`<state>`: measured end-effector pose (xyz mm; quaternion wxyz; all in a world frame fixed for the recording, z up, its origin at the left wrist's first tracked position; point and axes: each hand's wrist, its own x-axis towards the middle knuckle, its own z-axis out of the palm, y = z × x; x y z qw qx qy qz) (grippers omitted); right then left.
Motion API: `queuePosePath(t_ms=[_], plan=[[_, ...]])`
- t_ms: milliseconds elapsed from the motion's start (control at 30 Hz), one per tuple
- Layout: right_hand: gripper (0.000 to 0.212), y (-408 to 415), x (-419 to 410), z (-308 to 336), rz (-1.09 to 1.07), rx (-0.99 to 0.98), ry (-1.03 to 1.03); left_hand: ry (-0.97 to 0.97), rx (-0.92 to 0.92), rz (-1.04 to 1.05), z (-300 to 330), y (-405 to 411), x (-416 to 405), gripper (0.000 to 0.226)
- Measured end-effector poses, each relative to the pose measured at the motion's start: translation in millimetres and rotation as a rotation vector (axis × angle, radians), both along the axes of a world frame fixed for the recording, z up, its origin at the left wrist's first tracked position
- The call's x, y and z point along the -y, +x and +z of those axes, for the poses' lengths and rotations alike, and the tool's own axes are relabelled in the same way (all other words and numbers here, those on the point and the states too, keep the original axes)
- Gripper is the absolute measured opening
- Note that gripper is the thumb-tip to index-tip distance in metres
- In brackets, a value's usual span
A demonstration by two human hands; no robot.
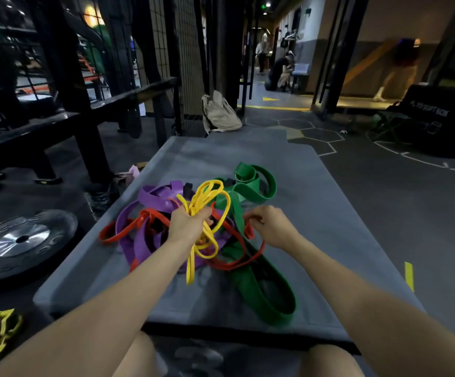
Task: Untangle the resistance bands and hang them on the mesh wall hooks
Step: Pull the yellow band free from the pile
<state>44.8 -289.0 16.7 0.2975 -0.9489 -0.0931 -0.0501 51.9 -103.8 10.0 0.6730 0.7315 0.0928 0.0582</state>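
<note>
A tangled heap of resistance bands lies on a grey mat (316,213). My left hand (187,224) is closed around a bunch of the thin yellow band (207,194), lifted above the heap, with loops sticking up and ends hanging down. My right hand (271,227) pinches the thin red band (237,263) at the heap's right side. A wide purple band (158,197) lies to the left, and a wide green band (264,292) runs from the far right toward me. The mesh wall (166,44) stands far ahead on the left; I cannot make out any hooks on it.
A weight plate (22,240) lies on the floor to the left, beside a black rack (71,126). A beige bag (219,112) leans at the mesh wall's foot. A black soft box (435,121) stands far right. People are in the corridor ahead.
</note>
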Motion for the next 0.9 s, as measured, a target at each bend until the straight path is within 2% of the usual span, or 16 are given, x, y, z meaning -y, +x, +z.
queuePosePath(t_ms=[100,233,333,467,567,667,800,900], plan=[[0.024,26,-11,0,-0.018,0.015,-0.002,0.035,0.03,0.008,-2,19,0,0.019],[0.025,61,-25,-6,-0.149,-0.023,0.051,0.164,0.081,0.075,-5,42,-7,0.014],[0.041,82,-36,-13,-0.264,-0.156,0.044,0.228,0.115,0.097,-4,55,-12,0.013],[0.055,100,-47,-23,-0.298,-0.288,0.037,0.269,0.122,0.1,-6,65,-11,0.014],[0.042,106,-48,-25,-0.297,-0.3,0.023,0.24,0.094,0.07,-10,68,-5,0.014],[0.029,106,-45,-18,-0.256,-0.259,0.063,0.245,0.046,0.084,-11,72,3,0.023],[0.044,95,-39,-1,-0.22,-0.167,0.106,0.305,-0.086,0.123,-1,70,14,0.051],[0.047,87,-29,15,-0.234,-0.142,0.194,0.219,-0.119,0.08,4,65,23,0.051]])
